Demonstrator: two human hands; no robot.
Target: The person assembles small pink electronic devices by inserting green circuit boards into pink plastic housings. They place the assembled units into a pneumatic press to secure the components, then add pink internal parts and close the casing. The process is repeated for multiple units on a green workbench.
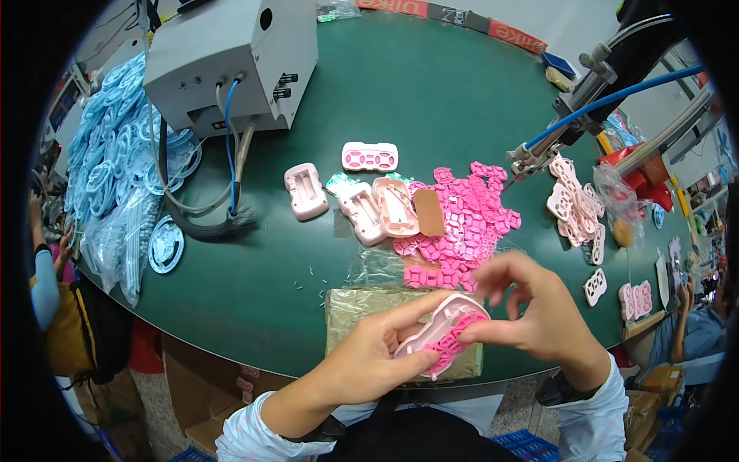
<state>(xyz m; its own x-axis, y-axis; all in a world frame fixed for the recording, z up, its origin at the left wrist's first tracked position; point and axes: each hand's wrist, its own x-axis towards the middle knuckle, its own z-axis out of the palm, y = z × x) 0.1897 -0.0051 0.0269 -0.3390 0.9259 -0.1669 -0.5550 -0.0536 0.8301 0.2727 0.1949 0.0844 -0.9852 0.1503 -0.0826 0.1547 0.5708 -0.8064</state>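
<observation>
Low in the middle, my left hand (373,346) is closed around a pale pink plastic shell (416,341), tilted on its side. Inside the shell sits a bright pink openwork keypad (449,337). The thumb of my right hand (535,312) touches the keypad's right end, while its other fingers are curved and apart in the air. Under both hands lies a pad wrapped in clear tape (344,312). Just beyond it spreads a pile of bright pink keypads (469,223).
Beyond the pad stand a pale pink casing (305,192), a brown rectangular piece (429,213) and a casing with pink keys (370,157). A grey machine (223,69) and light blue plastic parts (115,138) occupy the left. A metal arm (570,115) and pale pink covers (573,202) are right.
</observation>
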